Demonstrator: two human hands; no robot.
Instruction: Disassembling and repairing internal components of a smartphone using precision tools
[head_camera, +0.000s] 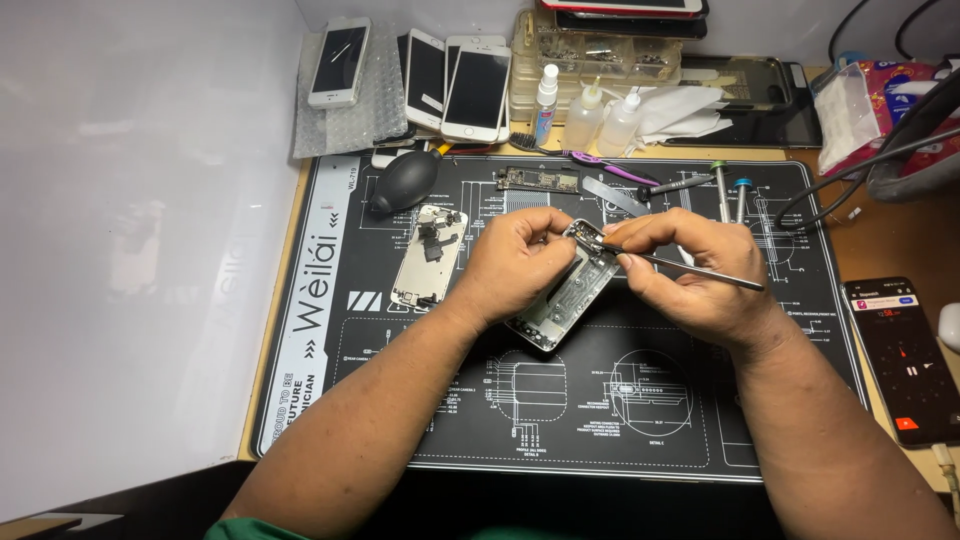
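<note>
My left hand grips an opened phone housing, silver and tilted, held just above the black work mat. Its fingertips rest at the housing's upper end. My right hand holds thin metal tweezers, their tips reaching into the top corner of the housing. A detached phone screen assembly lies face down on the mat to the left of my left hand.
A black air blower, a circuit board, a metal spudger and two screwdrivers lie along the mat's far edge. Several phones, small bottles and a parts box stand behind. A lit phone lies at right.
</note>
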